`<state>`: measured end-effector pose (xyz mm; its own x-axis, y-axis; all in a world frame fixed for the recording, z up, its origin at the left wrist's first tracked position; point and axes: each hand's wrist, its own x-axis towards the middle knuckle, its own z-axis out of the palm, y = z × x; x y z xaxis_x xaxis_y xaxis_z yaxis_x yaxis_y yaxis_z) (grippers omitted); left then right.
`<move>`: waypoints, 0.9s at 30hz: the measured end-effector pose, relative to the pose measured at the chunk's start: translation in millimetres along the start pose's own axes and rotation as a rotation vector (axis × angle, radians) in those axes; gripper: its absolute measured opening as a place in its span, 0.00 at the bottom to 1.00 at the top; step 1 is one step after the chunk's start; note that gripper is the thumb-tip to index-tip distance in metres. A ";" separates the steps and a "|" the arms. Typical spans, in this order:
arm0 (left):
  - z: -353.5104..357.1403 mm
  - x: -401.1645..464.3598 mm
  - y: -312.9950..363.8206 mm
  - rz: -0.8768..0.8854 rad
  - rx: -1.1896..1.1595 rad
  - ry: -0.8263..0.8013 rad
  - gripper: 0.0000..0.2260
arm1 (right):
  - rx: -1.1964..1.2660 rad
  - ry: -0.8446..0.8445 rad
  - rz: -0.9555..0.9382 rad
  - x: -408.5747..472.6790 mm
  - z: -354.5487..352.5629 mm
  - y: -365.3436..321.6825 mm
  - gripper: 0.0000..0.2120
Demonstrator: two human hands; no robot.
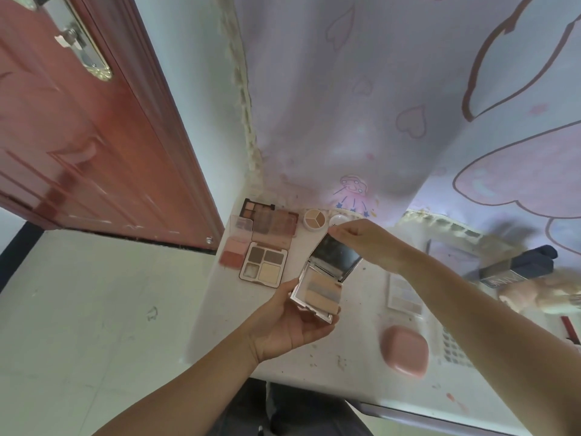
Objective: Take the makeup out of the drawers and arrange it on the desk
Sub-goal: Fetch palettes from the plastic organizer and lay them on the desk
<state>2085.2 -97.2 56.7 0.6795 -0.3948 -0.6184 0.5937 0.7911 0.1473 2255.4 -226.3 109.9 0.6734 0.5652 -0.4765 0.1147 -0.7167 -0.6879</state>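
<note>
From my remote view, the white desk point(314, 253) already carries a cluster of opened eyeshadow palettes point(264, 240) at its far left corner, then a round three-shade pot point(314, 219) just beside them. In the middle, my left hand point(292, 325) cradles the base of an open compact point(323, 278) above the desk, fingers curled round it, while my right hand point(364, 243) pinches its mirrored lid. Further right lies a closed pink case point(405, 350). I judge the arranging partly done; the drawers are out of sight.

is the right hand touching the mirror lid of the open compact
Touching. The head view shows the right hand pinching the top edge of the mirror lid.
</note>
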 end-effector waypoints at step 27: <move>19.4 36.8 -5.8 0.079 -0.084 0.494 0.17 | -0.247 0.164 -0.051 14.9 -19.4 29.8 0.12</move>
<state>2115.1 -125.3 48.0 0.4242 -0.0803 -0.9020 0.4981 0.8525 0.1584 2283.0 -247.2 93.0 0.7687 0.5442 -0.3360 0.3125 -0.7780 -0.5451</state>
